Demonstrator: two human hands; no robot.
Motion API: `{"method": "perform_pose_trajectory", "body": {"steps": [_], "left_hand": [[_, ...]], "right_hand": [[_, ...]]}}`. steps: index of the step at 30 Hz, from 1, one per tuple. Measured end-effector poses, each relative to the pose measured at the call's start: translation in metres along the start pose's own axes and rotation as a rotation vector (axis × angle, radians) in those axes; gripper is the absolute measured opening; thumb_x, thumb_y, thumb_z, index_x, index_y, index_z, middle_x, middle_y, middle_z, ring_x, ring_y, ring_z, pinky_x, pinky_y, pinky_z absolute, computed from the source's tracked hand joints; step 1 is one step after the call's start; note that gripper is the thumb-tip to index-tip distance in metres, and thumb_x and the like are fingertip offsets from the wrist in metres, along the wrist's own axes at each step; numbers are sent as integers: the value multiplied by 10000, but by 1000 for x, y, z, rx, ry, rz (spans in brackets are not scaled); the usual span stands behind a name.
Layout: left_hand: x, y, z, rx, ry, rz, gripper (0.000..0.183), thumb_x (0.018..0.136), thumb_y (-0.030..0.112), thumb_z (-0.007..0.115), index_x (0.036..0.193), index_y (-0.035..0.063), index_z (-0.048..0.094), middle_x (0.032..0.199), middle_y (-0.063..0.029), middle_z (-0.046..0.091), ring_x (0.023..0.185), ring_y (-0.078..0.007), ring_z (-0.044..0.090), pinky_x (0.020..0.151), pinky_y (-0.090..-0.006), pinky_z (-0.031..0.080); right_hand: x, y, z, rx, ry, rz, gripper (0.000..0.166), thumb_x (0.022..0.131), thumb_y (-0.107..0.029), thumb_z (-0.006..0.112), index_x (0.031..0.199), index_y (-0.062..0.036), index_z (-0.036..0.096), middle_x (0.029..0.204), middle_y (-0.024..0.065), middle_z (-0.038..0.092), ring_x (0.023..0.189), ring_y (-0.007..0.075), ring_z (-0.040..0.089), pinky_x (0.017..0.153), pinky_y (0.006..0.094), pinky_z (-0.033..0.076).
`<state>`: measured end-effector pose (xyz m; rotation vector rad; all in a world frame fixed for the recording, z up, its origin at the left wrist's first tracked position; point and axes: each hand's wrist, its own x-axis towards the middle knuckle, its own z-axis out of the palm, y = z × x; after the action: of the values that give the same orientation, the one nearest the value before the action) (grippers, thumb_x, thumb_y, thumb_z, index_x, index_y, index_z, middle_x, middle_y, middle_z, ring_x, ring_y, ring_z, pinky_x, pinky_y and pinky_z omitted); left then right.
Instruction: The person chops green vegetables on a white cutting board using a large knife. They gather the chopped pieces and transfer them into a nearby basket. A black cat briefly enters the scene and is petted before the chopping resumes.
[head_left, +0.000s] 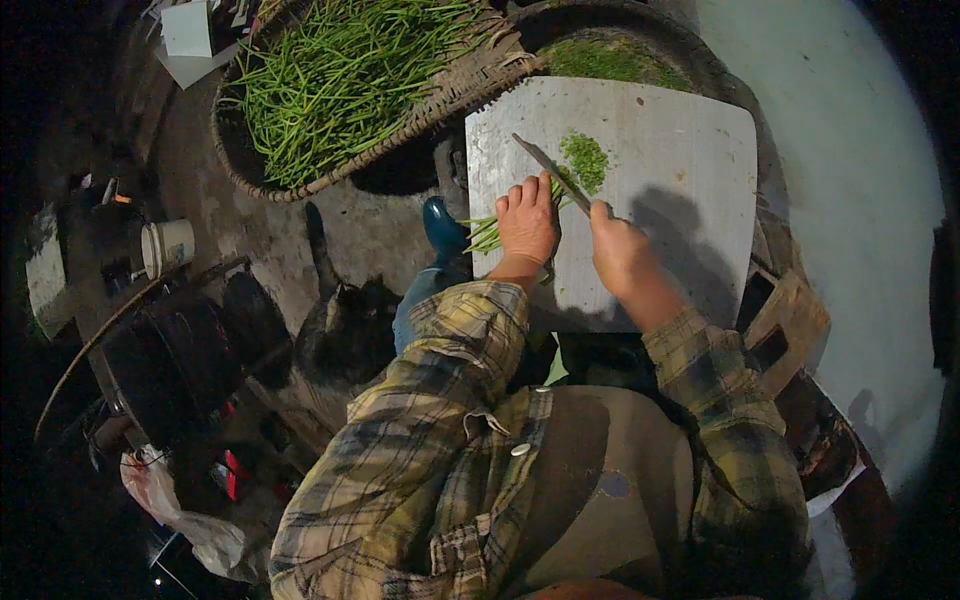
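My left hand (527, 223) presses a bunch of long green stalks (484, 235) down on a pale cutting board (690, 142). Their ends stick out to the left of the hand, and the other ends reach the blade. In my right hand (621, 251) is a knife (551, 171), its dark blade slanting up and left, close to my left fingertips. A small heap of chopped green pieces (585, 159) lies on the board just beyond the blade. The knife's handle is hidden inside my fist.
A woven basket (330, 184) full of long green stalks (337, 90) stands beyond the board to the left. Behind the board, a round container (720, 75) holds chopped greens (611, 60). A white bucket (174, 246) is at far left; a wooden piece (799, 322) lies right of the board.
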<state>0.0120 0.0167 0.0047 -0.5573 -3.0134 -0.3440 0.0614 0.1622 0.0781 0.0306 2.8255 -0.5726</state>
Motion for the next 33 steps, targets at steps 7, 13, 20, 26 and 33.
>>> {"method": "perform_pose_trajectory", "body": {"steps": [7,13,20,26,33], "left_hand": [[1,1,-1,-46,31,-13,440,799,180,572,1223,91,491,1026,-37,510,920,-223,477,789,-365,348],[8,12,-2,-86,44,-49,457,812,215,588,1239,93,482,1022,-50,511,933,-227,476,797,-368,350],[11,15,-1,-150,-14,-125,539,806,307,604,1264,61,462,1096,-106,522,1008,-278,476,866,-412,350],[5,22,-22,-156,129,-60,531,839,331,567,1274,47,456,1167,-124,514,1092,-304,459,940,-433,311],[10,18,2,-281,257,-273,329,861,282,549,1119,78,561,1056,-104,556,1041,-298,489,921,-430,314]], "right_hand": [[30,-7,-1,72,-96,80,207,833,-45,477,1033,-23,432,808,227,631,777,390,630,652,483,503],[6,18,-4,188,162,105,275,859,-103,509,1122,-54,443,754,226,607,705,415,598,606,515,462],[-23,30,-19,246,232,177,231,850,-89,546,1067,-53,474,784,224,601,718,442,562,596,521,424],[-30,40,-13,228,334,77,349,844,-124,569,1157,-18,456,663,215,570,613,421,557,548,516,424],[-28,26,-16,175,353,-58,336,834,-106,586,1143,-29,478,648,203,561,586,400,557,522,502,427]]}}
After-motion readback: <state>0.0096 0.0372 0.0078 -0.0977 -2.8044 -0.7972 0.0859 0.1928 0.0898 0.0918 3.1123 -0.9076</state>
